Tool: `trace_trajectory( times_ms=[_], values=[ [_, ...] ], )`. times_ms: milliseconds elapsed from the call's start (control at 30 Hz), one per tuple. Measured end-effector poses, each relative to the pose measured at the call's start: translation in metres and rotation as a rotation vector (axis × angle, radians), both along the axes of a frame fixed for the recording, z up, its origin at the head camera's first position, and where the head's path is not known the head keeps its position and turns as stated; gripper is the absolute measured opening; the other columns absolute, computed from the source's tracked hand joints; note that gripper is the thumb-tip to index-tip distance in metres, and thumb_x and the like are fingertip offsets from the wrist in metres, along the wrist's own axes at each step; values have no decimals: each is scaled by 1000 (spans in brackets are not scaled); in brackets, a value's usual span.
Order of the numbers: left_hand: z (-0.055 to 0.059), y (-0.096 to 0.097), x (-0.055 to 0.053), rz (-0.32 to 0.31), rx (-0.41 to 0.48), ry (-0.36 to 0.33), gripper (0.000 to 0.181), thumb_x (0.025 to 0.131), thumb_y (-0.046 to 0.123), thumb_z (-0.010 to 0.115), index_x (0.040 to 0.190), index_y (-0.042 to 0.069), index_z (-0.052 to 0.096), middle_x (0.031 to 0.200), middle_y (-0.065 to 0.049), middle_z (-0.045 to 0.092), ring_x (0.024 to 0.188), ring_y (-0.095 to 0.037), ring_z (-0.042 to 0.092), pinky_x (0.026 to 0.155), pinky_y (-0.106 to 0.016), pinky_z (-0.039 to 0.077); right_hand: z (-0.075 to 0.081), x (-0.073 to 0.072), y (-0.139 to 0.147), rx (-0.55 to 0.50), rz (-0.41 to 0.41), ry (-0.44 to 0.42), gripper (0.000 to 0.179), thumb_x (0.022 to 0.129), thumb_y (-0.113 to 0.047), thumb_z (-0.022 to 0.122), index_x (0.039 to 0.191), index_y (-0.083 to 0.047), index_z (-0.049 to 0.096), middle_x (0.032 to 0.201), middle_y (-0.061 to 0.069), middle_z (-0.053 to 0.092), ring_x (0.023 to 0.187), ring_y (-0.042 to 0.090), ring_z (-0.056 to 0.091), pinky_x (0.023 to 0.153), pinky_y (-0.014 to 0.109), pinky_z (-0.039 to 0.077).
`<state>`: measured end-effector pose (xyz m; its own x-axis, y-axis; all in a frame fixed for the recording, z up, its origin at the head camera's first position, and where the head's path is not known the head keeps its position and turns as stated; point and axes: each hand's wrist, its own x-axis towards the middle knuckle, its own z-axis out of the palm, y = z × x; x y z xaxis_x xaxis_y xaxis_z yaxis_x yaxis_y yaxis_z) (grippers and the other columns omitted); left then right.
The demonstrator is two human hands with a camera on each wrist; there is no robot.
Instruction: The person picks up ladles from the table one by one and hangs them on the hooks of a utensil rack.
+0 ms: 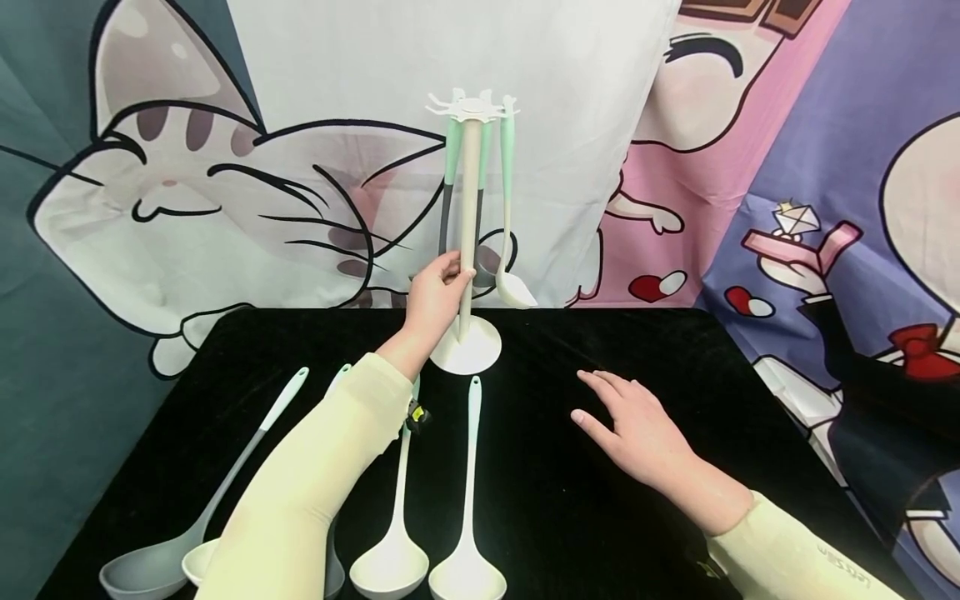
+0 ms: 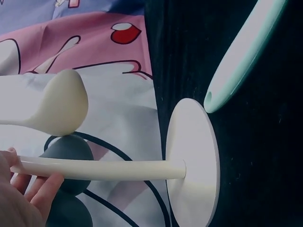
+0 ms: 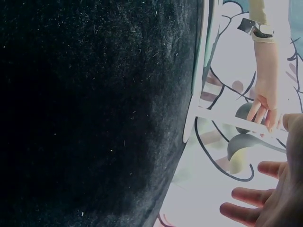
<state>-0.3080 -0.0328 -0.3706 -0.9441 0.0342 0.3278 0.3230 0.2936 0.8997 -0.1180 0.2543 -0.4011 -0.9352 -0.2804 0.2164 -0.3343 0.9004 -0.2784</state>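
Three utensils [image 1: 507,171] on one stand [image 1: 470,192]

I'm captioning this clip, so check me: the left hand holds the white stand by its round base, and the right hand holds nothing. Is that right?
Not quite: the left hand holds the white stand by its pole, not its round base, as the left wrist view shows. The right hand holds nothing.

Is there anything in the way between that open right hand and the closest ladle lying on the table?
Nothing visible: in the head view, only black cloth lies between the right hand and the nearest white ladle. The left sleeve is on the ladle's other side.
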Motion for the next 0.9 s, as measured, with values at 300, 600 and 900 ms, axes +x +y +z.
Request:
trace_trajectory(
  times_ms=[300,600,900],
  values=[
    [1,-5,-3,-34,-41,2,41,97,27,67,134,13,60,114,-7,70,99,-19,68,86,-36,54,-5,-1,-4,-10,3,4,62,98,-57,50,146,-17,48,142,12,52,132,33,46,110,57,29],
    [3,-8,-10,-61,-170,-10,35,98,33,63,131,19,58,109,-3,68,95,-17,65,83,-38,53,-6,-4,-25,-19,-8,-57,64,96,-63,50,131,-11,59,117,8,65,108,26,61,98,54,42],
    [-3,-7,-9,-50,-168,9,36,99,34,63,131,19,57,109,-3,68,95,-17,66,81,-38,54,-9,-4,-63,23,-1,-178,38,92,-52,64,105,-17,68,78,-7,57,67,9,51,66,33,46]
  ],
)
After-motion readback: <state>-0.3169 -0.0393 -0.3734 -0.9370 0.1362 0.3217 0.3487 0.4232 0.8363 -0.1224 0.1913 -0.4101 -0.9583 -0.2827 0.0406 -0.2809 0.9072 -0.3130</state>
